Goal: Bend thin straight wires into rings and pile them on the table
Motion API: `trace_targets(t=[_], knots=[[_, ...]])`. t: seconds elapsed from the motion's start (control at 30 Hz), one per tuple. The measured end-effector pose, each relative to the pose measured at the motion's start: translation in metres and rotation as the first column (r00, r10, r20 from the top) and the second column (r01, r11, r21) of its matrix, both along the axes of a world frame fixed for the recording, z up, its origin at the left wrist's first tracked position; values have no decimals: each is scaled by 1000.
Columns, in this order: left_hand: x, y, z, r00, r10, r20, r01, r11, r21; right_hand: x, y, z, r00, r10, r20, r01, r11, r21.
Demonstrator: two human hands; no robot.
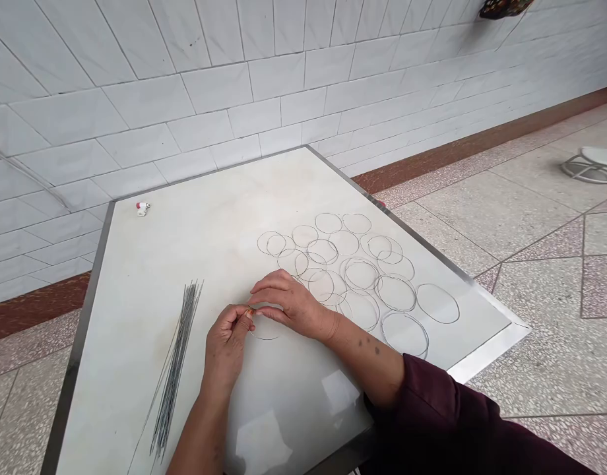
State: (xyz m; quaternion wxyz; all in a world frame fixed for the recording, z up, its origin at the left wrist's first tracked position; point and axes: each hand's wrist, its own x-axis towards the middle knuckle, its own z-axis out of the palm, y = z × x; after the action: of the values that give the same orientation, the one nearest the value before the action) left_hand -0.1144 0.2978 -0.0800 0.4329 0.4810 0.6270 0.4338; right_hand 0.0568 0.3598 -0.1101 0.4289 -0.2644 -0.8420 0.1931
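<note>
My left hand is closed in a pinch, thumb against forefinger, on a thin metal wire. A curved stretch of that wire shows just below the fingertips; the rest is hidden by the hands. My right hand comes in from the right, its thumb and fingertips meeting the wire close to the left thumb. Beyond and beside the right hand lie several thin wire rings, many overlapping. Left of my left hand, a bundle of straight wires lies lengthwise on the table.
The white table has a grey metal edge and stands by a white tiled wall. A small red and white object sits near its far left corner. A white stool is on the speckled floor at the right.
</note>
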Motion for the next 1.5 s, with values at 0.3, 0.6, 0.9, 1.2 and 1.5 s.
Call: trace_targets(t=[0.3, 0.6, 0.9, 1.2, 1.5], knots=[[-6, 5, -10, 995, -97, -36, 96, 995, -34, 4, 2, -4, 990, 56, 126, -50, 998, -46], [1, 2, -8, 976, -71, 205, 79, 996, -29, 1, -4, 3, 998, -40, 41, 47, 981, -186], [6, 3, -7, 970, -9, 243, 7, 1000, 8, -1, -6, 2, 999, 14, 44, -6, 985, -175], [5, 2, -8, 993, -9, 120, 3, 999, 52, 2, -7, -4, 991, 77, 108, -52, 974, -220], [10, -1, -10, 1000, 5, -20, -3, 992, 128, 2, -8, -3, 992, 81, 99, -50, 958, -282]])
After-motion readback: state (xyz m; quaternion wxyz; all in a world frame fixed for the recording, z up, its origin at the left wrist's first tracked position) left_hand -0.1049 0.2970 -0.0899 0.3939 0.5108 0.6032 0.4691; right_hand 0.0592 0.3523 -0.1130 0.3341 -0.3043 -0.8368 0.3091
